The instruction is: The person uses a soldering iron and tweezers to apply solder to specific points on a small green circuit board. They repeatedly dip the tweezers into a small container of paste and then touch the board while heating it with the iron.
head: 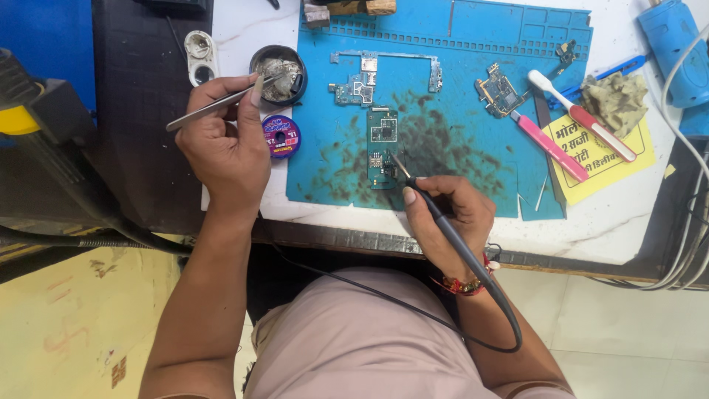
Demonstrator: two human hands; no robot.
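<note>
While the right hand (443, 218) grips a dark soldering iron (443, 222) pen-style, its tip sits on the near end of the green circuit board (382, 146) lying on the blue work mat (458, 111). Iron's cable runs back past the wrist, which wears a red beaded band (465, 283), and loops over the lap.

Left hand (225, 144) is closed around metal tweezers (214, 106), held left of the mat; tweezer points reach into the round tin of grey paste or wool (279, 72) — can't tell which. Small purple spool (281, 136) sits just near of the tin, beside the hand.

Far on the mat: a stripped board frame (369, 74); to the right, a second small board (501, 92). Right edge: white-and-red toothbrush (583, 114) and a pink-handled tool (548, 144) lie across a yellow printed sheet (602, 159), crumpled cloth (613, 100) just beyond. Blue tool body (676, 48) at far right. Mat centre is stained dark around the green board.
</note>
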